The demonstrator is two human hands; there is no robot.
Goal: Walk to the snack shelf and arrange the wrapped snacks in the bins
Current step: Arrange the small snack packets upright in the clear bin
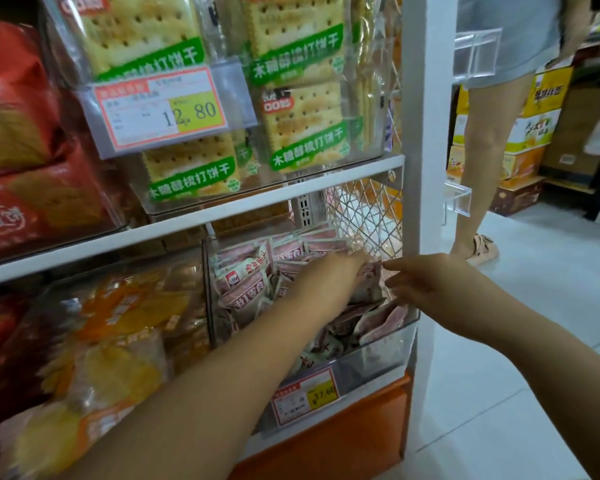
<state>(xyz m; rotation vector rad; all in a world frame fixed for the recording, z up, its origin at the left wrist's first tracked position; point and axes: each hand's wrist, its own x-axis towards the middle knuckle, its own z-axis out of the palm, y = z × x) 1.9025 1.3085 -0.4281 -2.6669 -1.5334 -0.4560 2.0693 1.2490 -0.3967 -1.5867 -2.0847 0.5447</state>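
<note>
A clear plastic bin (388, 344) on the lower shelf holds several small pink wrapped snacks (246, 289). My left hand (329, 275) reaches into the bin from the left, and its fingers rest among the packets at the back right; whether it grips one is hidden. At the bin's right edge my right hand (420, 282) hovers with its fingers apart, the tips close to a pink packet (369, 289).
Above, a clear bin of green-labelled cracker packs (302, 119) carries a price tag (160, 109). Orange snack bags (118, 327) fill the bin to the left. A white shelf post (426, 133) stands right of the bin. A person's legs (478, 150) and stacked boxes (530, 133) are in the aisle.
</note>
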